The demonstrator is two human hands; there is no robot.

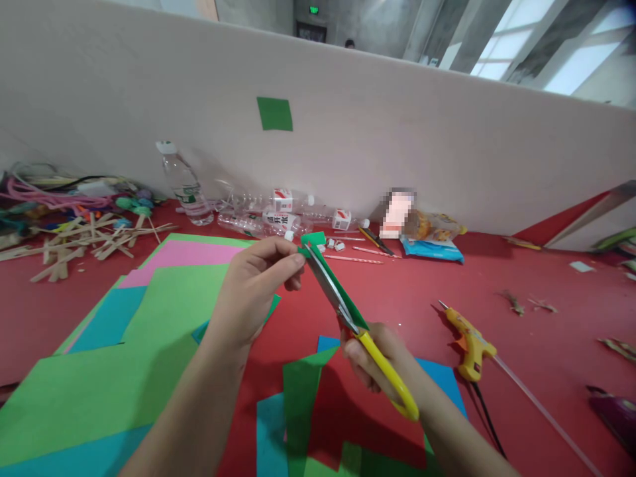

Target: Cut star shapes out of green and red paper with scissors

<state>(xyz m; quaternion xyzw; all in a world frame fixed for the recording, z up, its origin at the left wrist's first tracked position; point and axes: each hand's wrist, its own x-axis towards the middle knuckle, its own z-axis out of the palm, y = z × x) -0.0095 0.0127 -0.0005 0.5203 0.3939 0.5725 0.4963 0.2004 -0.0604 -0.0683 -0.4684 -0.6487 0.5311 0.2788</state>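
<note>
Yellow-handled scissors [385, 368] are in my right hand [375, 358], fingers wrapped round the handles. Their blades point up and left, nearly closed along a strip of green paper [313, 240]. With thumb and fingertips my left hand [263, 268] pinches the green paper near the blade tips. Part of that paper runs along the far side of the blades, and the fingers hide some of it. Below my right hand lie overlapping red [370, 404], blue and green sheets. Large light green sheets [104, 377] spread under my left forearm, with pink and blue ones among them.
A yellow glue gun [470, 341] lies at right with its cable and a clear stick. Several plastic bottles [283, 199] line the white partition [348, 132]. Wooden sticks [59, 255] are heaped at far left. A blue packet [432, 250] lies at the back right.
</note>
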